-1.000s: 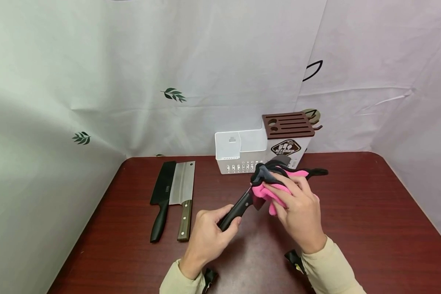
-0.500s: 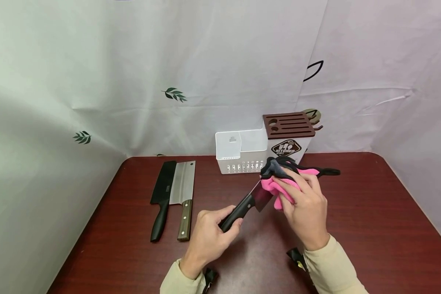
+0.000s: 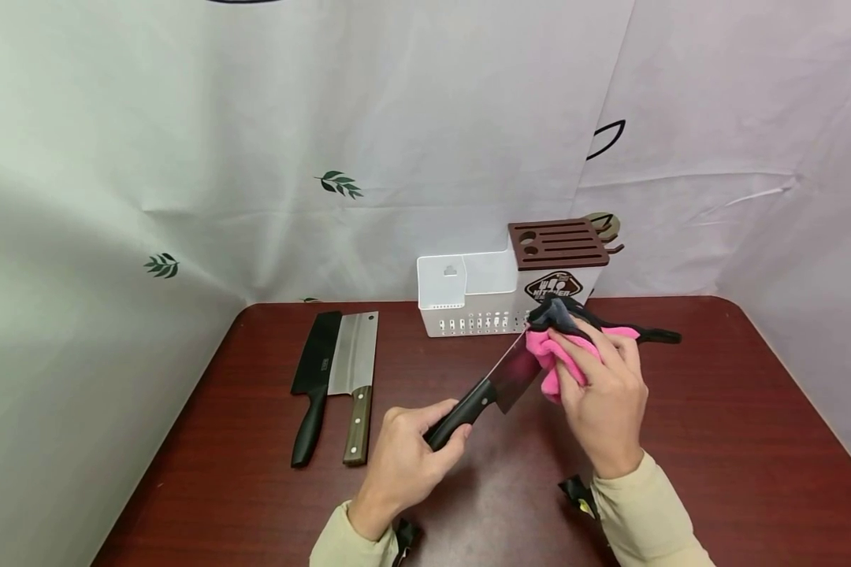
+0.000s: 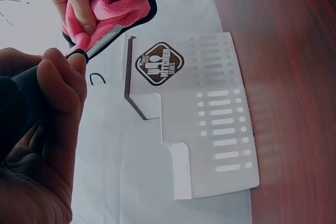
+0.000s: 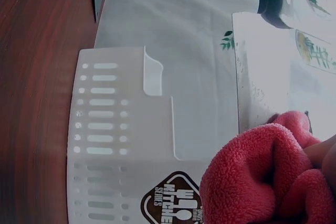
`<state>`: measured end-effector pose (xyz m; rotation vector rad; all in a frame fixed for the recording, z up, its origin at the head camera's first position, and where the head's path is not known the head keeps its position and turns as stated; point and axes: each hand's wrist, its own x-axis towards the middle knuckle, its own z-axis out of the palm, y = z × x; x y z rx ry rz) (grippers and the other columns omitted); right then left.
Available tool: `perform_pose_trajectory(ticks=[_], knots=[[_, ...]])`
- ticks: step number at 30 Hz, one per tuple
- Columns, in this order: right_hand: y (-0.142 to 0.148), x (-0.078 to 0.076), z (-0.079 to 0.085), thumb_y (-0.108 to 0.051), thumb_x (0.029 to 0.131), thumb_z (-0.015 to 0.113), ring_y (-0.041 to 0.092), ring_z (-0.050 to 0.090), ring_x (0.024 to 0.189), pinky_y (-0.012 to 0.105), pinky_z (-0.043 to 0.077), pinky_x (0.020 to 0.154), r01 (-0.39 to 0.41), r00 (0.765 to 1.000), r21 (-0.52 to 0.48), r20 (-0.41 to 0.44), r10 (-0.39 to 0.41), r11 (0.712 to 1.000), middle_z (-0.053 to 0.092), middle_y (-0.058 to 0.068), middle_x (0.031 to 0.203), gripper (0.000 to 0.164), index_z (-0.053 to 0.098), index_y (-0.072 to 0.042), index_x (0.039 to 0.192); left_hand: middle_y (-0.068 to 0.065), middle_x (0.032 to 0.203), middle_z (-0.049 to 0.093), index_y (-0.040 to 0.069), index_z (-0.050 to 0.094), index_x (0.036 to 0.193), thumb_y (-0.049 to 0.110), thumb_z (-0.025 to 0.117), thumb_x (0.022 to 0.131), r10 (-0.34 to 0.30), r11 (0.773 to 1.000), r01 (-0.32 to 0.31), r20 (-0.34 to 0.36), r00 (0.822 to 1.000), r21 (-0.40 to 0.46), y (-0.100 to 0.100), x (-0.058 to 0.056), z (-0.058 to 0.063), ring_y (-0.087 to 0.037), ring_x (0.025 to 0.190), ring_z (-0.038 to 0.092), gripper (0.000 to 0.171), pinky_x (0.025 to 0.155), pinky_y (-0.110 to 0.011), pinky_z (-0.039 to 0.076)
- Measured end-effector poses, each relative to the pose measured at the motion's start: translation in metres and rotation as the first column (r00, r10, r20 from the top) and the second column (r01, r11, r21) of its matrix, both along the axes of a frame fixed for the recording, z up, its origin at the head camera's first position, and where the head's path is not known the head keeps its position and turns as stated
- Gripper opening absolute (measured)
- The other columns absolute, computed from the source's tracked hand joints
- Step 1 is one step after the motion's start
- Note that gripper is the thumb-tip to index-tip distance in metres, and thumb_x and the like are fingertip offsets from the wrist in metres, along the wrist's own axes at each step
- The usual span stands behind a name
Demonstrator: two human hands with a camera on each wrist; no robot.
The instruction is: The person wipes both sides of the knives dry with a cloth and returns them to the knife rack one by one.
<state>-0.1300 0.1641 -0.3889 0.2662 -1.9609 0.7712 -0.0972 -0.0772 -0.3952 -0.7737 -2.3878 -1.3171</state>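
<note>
My left hand (image 3: 404,457) grips the black handle of a kitchen knife (image 3: 514,374), whose broad blade points up and to the right above the table. Folded around the far part of that blade is a pink and dark grey cloth (image 3: 560,354), pinched in my right hand (image 3: 606,402); the blade's tip is hidden by it. In the right wrist view, the bare part of the blade shows small droplets or specks. A black cleaver (image 3: 315,370) and a steel cleaver with a wooden handle (image 3: 354,362) lie side by side at the left.
A white knife holder (image 3: 468,307) with a brown slotted top (image 3: 560,244) and side hooks stands at the table's back edge. Its lower perforated basket is on the left. A white cloth backdrop hangs behind the dark red table (image 3: 737,409).
My right hand slides the cloth right along the blade, away from the handle, so more of the blade shows. My left hand stays nearly still.
</note>
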Motion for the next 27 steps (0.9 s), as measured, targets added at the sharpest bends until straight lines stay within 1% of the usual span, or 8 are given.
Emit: perform_pose_trajectory(ticks=[4, 9, 13, 16, 23, 27], knots=[[0.0024, -0.0001, -0.0004, -0.009, 0.086, 0.073, 0.042, 0.055, 0.098, 0.046, 0.045, 0.078, 0.024, 1.000, -0.022, 0.018, -0.023, 0.999, 0.070, 0.011, 0.121, 0.021, 0.080, -0.008, 0.107, 0.012, 0.067, 0.062, 0.015, 0.076, 0.103, 0.011, 0.075, 0.085, -0.003, 1.000, 0.003, 0.005, 1.000, 0.012, 0.0008, 0.0006, 0.0010, 0.009, 0.049, 0.043, 0.018, 0.043, -0.012, 0.037], [0.0061, -0.0018, -0.0013, -0.009, 0.087, 0.072, 0.040, 0.054, 0.096, 0.047, 0.044, 0.075, 0.058, 0.998, -0.035, 0.033, -0.057, 0.998, 0.070, 0.011, 0.121, 0.022, 0.080, -0.010, 0.107, 0.013, 0.065, 0.059, 0.016, 0.076, 0.101, 0.011, 0.074, 0.085, -0.003, 1.000, 0.002, 0.023, 1.000, 0.031, 0.0009, 0.0011, 0.0017, 0.009, 0.048, 0.041, 0.017, 0.042, -0.012, 0.035], [0.0086, -0.0034, -0.0017, -0.008, 0.085, 0.074, 0.040, 0.054, 0.096, 0.051, 0.045, 0.072, 0.080, 0.996, -0.041, 0.054, -0.078, 0.996, 0.070, 0.010, 0.121, 0.022, 0.080, -0.010, 0.106, 0.013, 0.064, 0.058, 0.017, 0.076, 0.101, 0.010, 0.074, 0.085, 0.004, 0.999, -0.006, 0.040, 0.999, 0.054, 0.0006, 0.0013, 0.0022, 0.008, 0.047, 0.041, 0.018, 0.041, -0.012, 0.035], [0.0092, -0.0034, -0.0019, -0.008, 0.085, 0.075, 0.039, 0.054, 0.096, 0.053, 0.046, 0.071, 0.085, 0.994, -0.035, 0.072, -0.083, 0.996, 0.071, 0.010, 0.121, 0.022, 0.080, -0.010, 0.106, 0.013, 0.065, 0.059, 0.017, 0.076, 0.101, 0.010, 0.074, 0.085, 0.012, 0.998, -0.015, 0.049, 0.999, 0.053, 0.0005, 0.0016, 0.0031, 0.008, 0.048, 0.042, 0.018, 0.041, -0.012, 0.035], [0.0080, -0.0025, -0.0032, -0.010, 0.085, 0.076, 0.039, 0.055, 0.096, 0.053, 0.046, 0.070, 0.083, 0.992, -0.020, 0.097, -0.081, 0.996, 0.071, 0.010, 0.121, 0.021, 0.080, -0.010, 0.106, 0.013, 0.065, 0.059, 0.017, 0.075, 0.100, 0.009, 0.074, 0.084, 0.019, 0.997, -0.022, 0.041, 0.999, 0.067, 0.0009, 0.0011, 0.0029, 0.007, 0.048, 0.042, 0.018, 0.041, -0.013, 0.035], [0.0061, -0.0028, -0.0035, -0.009, 0.084, 0.077, 0.038, 0.055, 0.096, 0.052, 0.047, 0.070, 0.072, 0.993, -0.009, 0.090, -0.071, 0.997, 0.071, 0.011, 0.120, 0.022, 0.080, -0.010, 0.105, 0.012, 0.063, 0.059, 0.017, 0.074, 0.097, 0.008, 0.073, 0.084, 0.024, 0.996, -0.025, 0.011, 1.000, 0.088, 0.0003, -0.0002, 0.0019, 0.007, 0.047, 0.042, 0.016, 0.040, -0.012, 0.034]])
